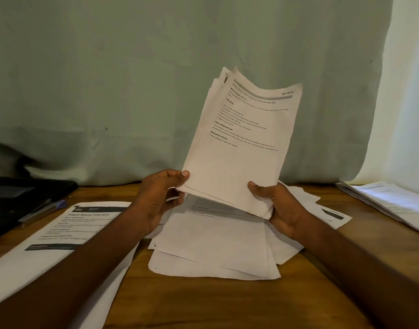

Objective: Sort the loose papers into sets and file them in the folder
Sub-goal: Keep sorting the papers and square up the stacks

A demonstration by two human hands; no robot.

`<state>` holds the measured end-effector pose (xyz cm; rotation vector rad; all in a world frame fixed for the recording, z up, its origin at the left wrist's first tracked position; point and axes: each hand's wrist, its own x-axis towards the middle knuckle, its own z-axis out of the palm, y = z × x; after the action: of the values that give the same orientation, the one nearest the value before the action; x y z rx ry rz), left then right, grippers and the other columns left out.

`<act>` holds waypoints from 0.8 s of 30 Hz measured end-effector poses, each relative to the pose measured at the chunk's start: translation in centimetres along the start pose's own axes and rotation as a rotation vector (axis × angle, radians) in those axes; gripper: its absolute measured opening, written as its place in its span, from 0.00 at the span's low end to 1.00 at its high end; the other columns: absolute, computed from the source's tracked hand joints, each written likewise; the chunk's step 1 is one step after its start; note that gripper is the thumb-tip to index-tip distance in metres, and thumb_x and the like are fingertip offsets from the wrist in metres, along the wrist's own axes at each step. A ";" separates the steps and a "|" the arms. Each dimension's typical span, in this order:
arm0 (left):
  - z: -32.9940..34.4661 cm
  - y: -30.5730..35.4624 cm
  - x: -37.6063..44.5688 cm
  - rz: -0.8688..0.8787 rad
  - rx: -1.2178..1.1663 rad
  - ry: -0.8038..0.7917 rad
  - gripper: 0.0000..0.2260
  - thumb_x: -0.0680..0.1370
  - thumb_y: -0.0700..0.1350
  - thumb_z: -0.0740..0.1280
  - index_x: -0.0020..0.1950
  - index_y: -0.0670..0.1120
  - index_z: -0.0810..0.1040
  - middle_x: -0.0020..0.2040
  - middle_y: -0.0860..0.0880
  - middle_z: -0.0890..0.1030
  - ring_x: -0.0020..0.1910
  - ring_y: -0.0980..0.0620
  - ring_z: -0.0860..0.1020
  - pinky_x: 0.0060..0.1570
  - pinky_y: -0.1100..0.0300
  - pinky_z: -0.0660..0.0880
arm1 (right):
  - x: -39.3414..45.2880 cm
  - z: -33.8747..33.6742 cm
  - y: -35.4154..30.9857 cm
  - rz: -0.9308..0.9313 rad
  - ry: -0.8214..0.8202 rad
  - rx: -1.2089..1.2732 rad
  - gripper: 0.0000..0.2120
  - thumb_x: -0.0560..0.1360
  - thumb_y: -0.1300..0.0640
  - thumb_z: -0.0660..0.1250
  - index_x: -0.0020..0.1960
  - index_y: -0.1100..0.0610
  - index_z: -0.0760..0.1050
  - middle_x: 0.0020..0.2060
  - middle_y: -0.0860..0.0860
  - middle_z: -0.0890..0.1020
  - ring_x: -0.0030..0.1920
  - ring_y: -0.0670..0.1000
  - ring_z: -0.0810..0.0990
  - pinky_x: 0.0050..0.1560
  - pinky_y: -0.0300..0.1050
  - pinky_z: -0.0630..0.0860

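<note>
A bundle of printed papers [239, 148] stands upright above the table, its top sheet headed "SECTION 1". My left hand [159, 200] grips the bundle's lower left corner, thumb on the front. My right hand [278, 207] holds the lower right edge, thumb pressed on the front sheet. Under the hands a loose pile of white sheets [215, 248] lies spread on the wooden table [203, 302]. A dark folder [25, 198] lies at the far left.
A printed sheet with a dark header [68, 231] lies under my left forearm. Another paper stack [391, 203] sits at the right edge. A pen [44, 208] rests by the folder. A green curtain [156, 67] hangs behind the table.
</note>
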<state>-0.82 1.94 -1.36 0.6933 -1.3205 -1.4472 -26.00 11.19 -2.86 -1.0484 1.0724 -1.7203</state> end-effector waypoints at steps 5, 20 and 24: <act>0.5 0.8 -0.2 0.004 -0.120 -0.042 0.03 0.80 0.42 0.68 0.48 0.45 0.82 0.40 0.47 0.83 0.34 0.52 0.79 0.34 0.59 0.80 | -0.5 0.3 -0.4 0.026 -0.043 0.014 0.15 0.74 0.61 0.71 0.61 0.55 0.80 0.58 0.55 0.85 0.56 0.57 0.83 0.44 0.50 0.84; -0.2 1.5 -1.0 0.040 -0.051 -0.148 0.19 0.77 0.31 0.63 0.65 0.44 0.80 0.61 0.43 0.84 0.62 0.39 0.81 0.59 0.49 0.80 | -3.3 2.4 -2.3 0.121 -0.265 0.051 0.21 0.77 0.56 0.66 0.69 0.58 0.76 0.61 0.58 0.83 0.60 0.59 0.83 0.59 0.54 0.81; 0.6 1.6 -1.1 0.098 0.027 -0.193 0.21 0.74 0.33 0.66 0.67 0.41 0.80 0.61 0.42 0.84 0.62 0.38 0.81 0.61 0.48 0.79 | -3.3 1.9 -3.1 0.063 -0.274 0.123 0.22 0.77 0.59 0.65 0.71 0.58 0.74 0.63 0.57 0.83 0.61 0.58 0.83 0.58 0.52 0.82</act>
<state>-0.56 3.41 0.11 0.5088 -1.5040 -1.4469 -23.91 14.74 -0.16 -1.1216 0.8080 -1.5207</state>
